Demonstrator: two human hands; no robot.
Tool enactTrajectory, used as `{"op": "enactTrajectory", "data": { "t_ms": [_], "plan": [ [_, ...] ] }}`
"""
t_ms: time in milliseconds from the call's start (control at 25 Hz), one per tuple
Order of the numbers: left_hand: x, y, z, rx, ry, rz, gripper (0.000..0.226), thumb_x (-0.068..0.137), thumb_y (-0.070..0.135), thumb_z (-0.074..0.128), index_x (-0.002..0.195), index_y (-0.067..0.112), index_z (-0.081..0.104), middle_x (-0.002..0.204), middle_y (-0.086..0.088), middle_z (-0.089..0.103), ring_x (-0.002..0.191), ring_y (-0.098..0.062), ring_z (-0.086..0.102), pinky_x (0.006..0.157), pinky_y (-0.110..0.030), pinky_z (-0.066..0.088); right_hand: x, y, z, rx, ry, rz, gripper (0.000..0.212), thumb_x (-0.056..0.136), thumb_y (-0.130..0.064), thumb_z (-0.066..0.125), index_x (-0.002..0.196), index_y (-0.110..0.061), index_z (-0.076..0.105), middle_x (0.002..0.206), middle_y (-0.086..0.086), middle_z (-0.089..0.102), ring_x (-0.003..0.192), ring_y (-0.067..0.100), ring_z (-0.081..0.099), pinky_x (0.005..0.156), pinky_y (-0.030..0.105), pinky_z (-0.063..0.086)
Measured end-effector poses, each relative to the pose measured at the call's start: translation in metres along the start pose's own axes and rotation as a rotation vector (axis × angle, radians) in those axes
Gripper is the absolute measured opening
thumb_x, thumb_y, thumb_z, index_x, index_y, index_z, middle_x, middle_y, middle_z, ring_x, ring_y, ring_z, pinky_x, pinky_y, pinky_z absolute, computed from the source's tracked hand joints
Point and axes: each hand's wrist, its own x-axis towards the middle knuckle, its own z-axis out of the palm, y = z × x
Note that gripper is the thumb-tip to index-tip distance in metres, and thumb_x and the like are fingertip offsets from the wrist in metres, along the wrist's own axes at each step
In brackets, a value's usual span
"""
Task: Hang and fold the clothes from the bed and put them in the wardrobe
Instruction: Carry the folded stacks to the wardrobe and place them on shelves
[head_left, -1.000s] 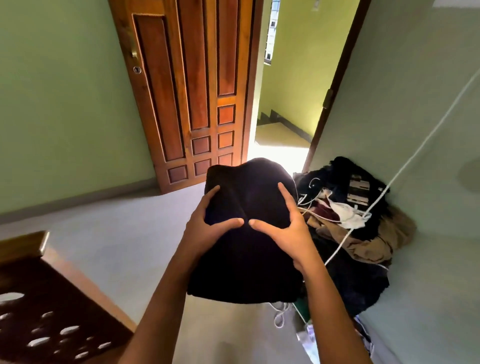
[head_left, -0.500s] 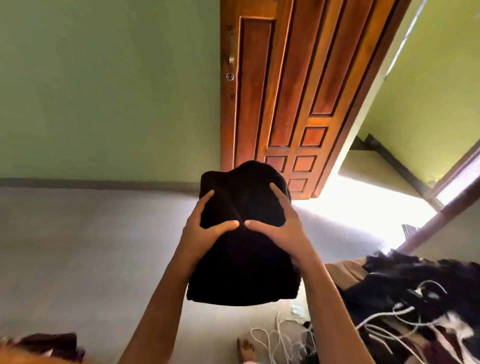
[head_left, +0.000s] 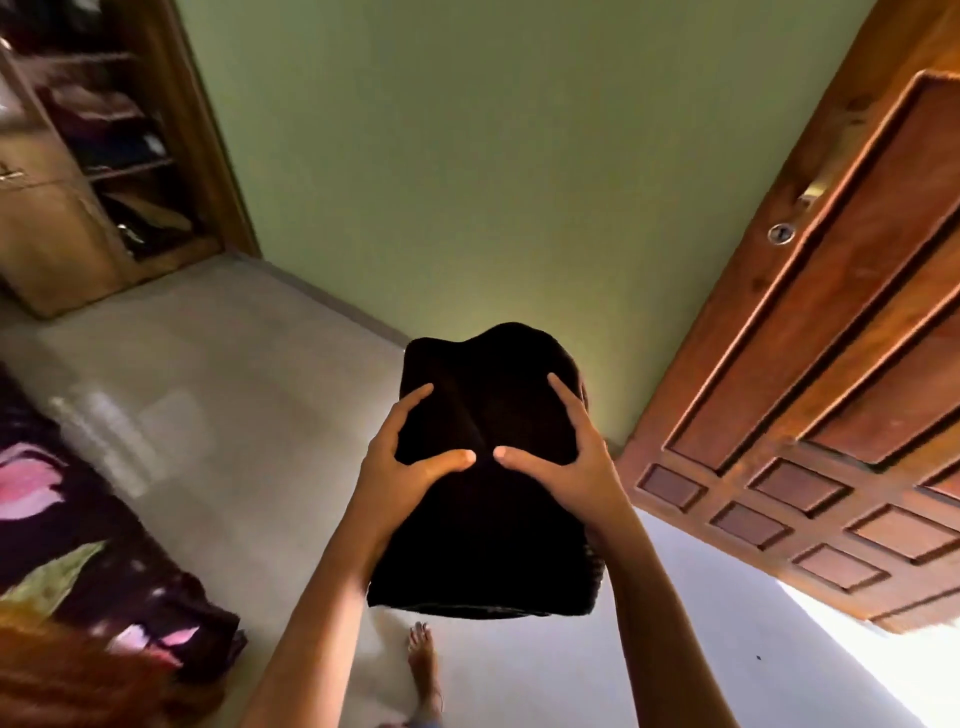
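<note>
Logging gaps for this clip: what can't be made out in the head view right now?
In the head view:
The black garment: too dark to tell its type.
The left hand and right hand: most fingers hidden behind the garment.
The wardrobe: cut by the left edge; shelf contents blurred.
The bed: cut by the left edge, blurred.

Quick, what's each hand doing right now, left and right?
Left hand: holding the folded black garment, thumb on top.
Right hand: holding the same garment, thumb on top.
</note>
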Motion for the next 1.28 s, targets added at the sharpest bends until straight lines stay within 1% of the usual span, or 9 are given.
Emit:
{"op": "enactTrajectory", "data": {
  "t_ms": [120, 280, 360, 440, 600, 760, 880, 1080, 1280],
  "plan": [
    [0.076, -0.005, -0.021, -0.042, 0.095, -0.004, 0.070, 0.069, 0.019, 0.079, 0.123, 0.051, 0.048, 0.129, 0.011, 0.050, 0.115, -0.014, 0.052, 0.097, -0.042, 0.048, 0.091, 0.001, 0.033, -0.003, -0.078, -0.024, 0.096, 0.051, -0.061, 0.079, 0.133, -0.062, 0.028, 0.142, -0.009, 0.040, 0.130, 0.014, 0.042, 0.106, 0.043, 0.042],
    [0.187, 0.012, -0.058, -0.065, 0.176, -0.013, 0.070, 0.069, 0.015, 0.079, 0.123, 0.049, 0.049, 0.126, 0.010, 0.052, 0.111, -0.014, 0.056, 0.094, -0.040, 0.050, 0.213, -0.021, 0.077, 0.045, -0.141, -0.033, 0.092, 0.059, -0.046, 0.084, 0.134, -0.058, 0.032, 0.141, -0.012, 0.040, 0.128, 0.011, 0.042, 0.106, 0.039, 0.042],
    [0.243, 0.024, -0.080, -0.061, 0.202, 0.002, 0.071, 0.070, 0.014, 0.078, 0.125, 0.047, 0.048, 0.123, 0.011, 0.052, 0.109, -0.013, 0.055, 0.093, -0.038, 0.051, 0.272, -0.035, 0.100, 0.073, -0.168, -0.056, 0.091, 0.062, -0.043, 0.084, 0.134, -0.058, 0.031, 0.141, -0.012, 0.038, 0.127, 0.010, 0.042, 0.105, 0.039, 0.043],
    [0.291, 0.027, -0.099, -0.045, 0.224, -0.011, 0.070, 0.071, 0.014, 0.078, 0.125, 0.047, 0.047, 0.120, 0.014, 0.051, 0.107, -0.011, 0.055, 0.090, -0.035, 0.051, 0.324, -0.040, 0.122, 0.067, -0.210, -0.043, 0.090, 0.063, -0.044, 0.083, 0.133, -0.061, 0.029, 0.143, -0.010, 0.035, 0.128, 0.012, 0.040, 0.104, 0.040, 0.043],
    [0.377, 0.018, -0.130, -0.074, 0.297, -0.042, 0.068, 0.071, 0.017, 0.078, 0.123, 0.048, 0.048, 0.120, 0.013, 0.049, 0.103, -0.009, 0.055, 0.082, -0.030, 0.053, 0.422, -0.036, 0.169, 0.080, -0.300, -0.027, 0.091, 0.057, -0.051, 0.083, 0.129, -0.067, 0.030, 0.143, -0.005, 0.036, 0.130, 0.018, 0.040, 0.104, 0.046, 0.043],
    [0.492, 0.010, -0.170, -0.058, 0.394, -0.071, 0.069, 0.070, 0.019, 0.079, 0.124, 0.049, 0.047, 0.128, 0.007, 0.045, 0.112, -0.017, 0.051, 0.091, -0.039, 0.051, 0.542, -0.038, 0.227, 0.080, -0.374, -0.054, 0.092, 0.057, -0.051, 0.083, 0.130, -0.066, 0.029, 0.143, -0.005, 0.036, 0.130, 0.019, 0.040, 0.104, 0.047, 0.042],
    [0.570, 0.019, -0.198, -0.067, 0.446, -0.085, 0.071, 0.070, 0.023, 0.079, 0.125, 0.051, 0.045, 0.134, 0.005, 0.041, 0.116, -0.020, 0.049, 0.093, -0.044, 0.050, 0.633, -0.056, 0.263, 0.066, -0.447, -0.066, 0.091, 0.059, -0.049, 0.083, 0.131, -0.064, 0.029, 0.143, -0.006, 0.035, 0.130, 0.019, 0.039, 0.105, 0.047, 0.042],
    [0.686, 0.043, -0.260, -0.067, 0.574, -0.081, 0.072, 0.073, 0.024, 0.076, 0.130, 0.050, 0.040, 0.124, 0.012, 0.039, 0.115, -0.017, 0.047, 0.092, -0.041, 0.051, 0.772, -0.102, 0.337, 0.079, -0.593, -0.116, 0.090, 0.066, -0.040, 0.083, 0.136, -0.057, 0.029, 0.140, -0.012, 0.035, 0.130, 0.014, 0.039, 0.106, 0.043, 0.042],
    [0.784, 0.024, -0.335, -0.078, 0.674, -0.119, 0.073, 0.071, 0.024, 0.077, 0.130, 0.048, 0.042, 0.126, 0.010, 0.040, 0.118, -0.019, 0.046, 0.095, -0.044, 0.049, 0.871, -0.111, 0.434, 0.088, -0.695, -0.109, 0.091, 0.064, -0.037, 0.084, 0.136, -0.056, 0.032, 0.145, -0.011, 0.035, 0.131, 0.013, 0.039, 0.107, 0.043, 0.041]
  ]
}}
